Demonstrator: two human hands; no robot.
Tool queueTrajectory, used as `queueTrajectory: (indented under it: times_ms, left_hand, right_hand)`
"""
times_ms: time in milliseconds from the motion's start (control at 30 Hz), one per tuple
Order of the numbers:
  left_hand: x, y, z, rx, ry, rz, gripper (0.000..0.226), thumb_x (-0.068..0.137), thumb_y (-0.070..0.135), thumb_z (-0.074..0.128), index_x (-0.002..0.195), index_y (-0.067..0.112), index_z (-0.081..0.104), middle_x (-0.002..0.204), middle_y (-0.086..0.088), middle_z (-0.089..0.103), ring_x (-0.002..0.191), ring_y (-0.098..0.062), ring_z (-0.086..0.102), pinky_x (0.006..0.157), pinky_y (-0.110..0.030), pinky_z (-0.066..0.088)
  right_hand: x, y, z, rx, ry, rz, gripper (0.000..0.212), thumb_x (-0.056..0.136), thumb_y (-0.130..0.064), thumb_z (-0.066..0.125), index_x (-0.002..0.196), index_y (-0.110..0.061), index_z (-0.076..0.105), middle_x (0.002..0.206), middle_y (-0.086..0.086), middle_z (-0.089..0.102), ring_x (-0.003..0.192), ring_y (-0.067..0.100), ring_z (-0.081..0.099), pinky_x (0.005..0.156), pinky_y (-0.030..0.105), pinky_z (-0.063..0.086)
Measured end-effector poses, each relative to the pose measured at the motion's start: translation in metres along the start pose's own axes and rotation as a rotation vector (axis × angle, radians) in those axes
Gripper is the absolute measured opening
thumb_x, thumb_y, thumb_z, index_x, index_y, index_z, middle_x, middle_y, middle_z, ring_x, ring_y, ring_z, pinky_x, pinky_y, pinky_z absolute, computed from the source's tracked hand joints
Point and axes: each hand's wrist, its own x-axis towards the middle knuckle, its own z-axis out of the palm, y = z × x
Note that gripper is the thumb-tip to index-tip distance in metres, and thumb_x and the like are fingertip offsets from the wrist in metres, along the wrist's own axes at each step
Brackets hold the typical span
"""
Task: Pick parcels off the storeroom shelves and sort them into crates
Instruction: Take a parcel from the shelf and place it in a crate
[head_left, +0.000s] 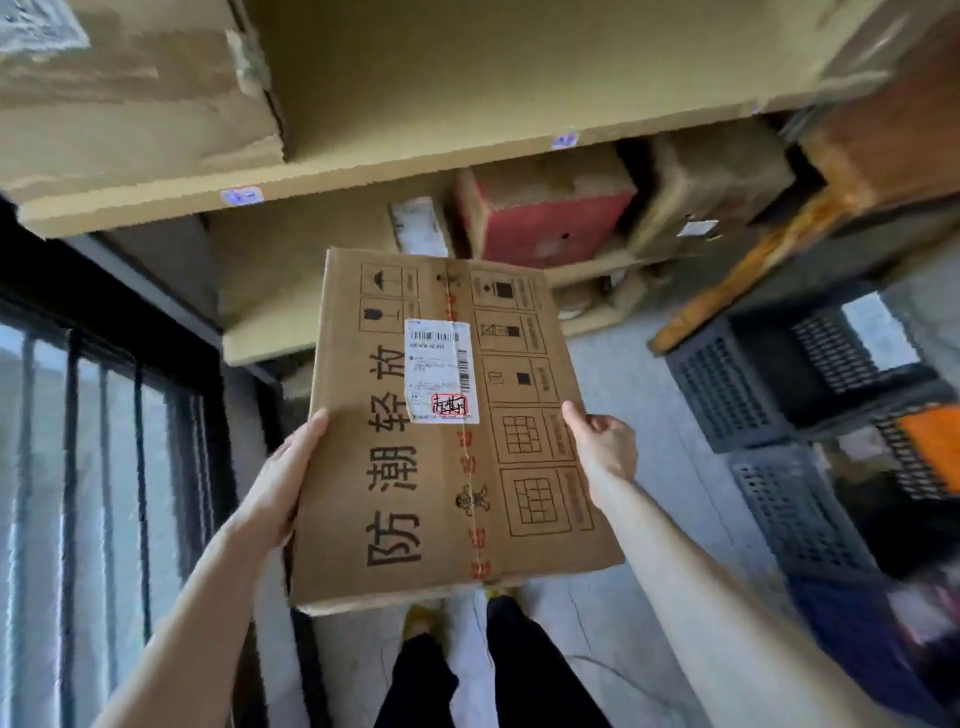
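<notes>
As left hand (283, 478) and right hand (605, 447) each clasp a long side, fingers hidden underneath, carton (441, 499) hangs just in front of shelf (363, 171). Carry step, likely; next: swing to crates (727, 395) right of shelf.

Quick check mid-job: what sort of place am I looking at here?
Most likely a parcel storeroom: wooden shelves hold cardboard boxes, the left hand and right hand hold a carton with a shipping label, and dark perforated crates stand at right.
</notes>
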Motion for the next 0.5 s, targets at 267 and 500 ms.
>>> queueTrajectory:
  times_ms: [267, 500]
  left_hand:
    - [0.062, 0.031, 0.231, 0.402, -0.324, -0.031, 0.035, 0.083, 0.056, 0.051, 0.091, 0.027, 0.068, 0.091, -0.008, 0.075, 0.083, -0.023, 0.071, 0.074, -0.037, 0.057]
    - [0.119, 0.034, 0.507, 0.765, -0.531, 0.12, 0.04, 0.094, 0.046, 0.04, 0.116, 0.018, 0.059, 0.115, -0.01, 0.064, 0.103, -0.026, 0.061, 0.099, -0.042, 0.045]
  right_hand:
    - [0.064, 0.093, -0.163, 0.313, 0.286, 0.356, 0.044, 0.081, -0.041, 0.063, 0.053, -0.013, 0.044, 0.051, 0.001, 0.048, 0.052, 0.019, 0.048, 0.055, 0.028, 0.038]
    - [0.179, 0.152, -0.306, 0.478, 0.459, 0.508, 0.03, 0.088, -0.041, 0.054, 0.088, -0.013, 0.065, 0.079, 0.003, 0.065, 0.077, 0.019, 0.062, 0.074, 0.037, 0.051]
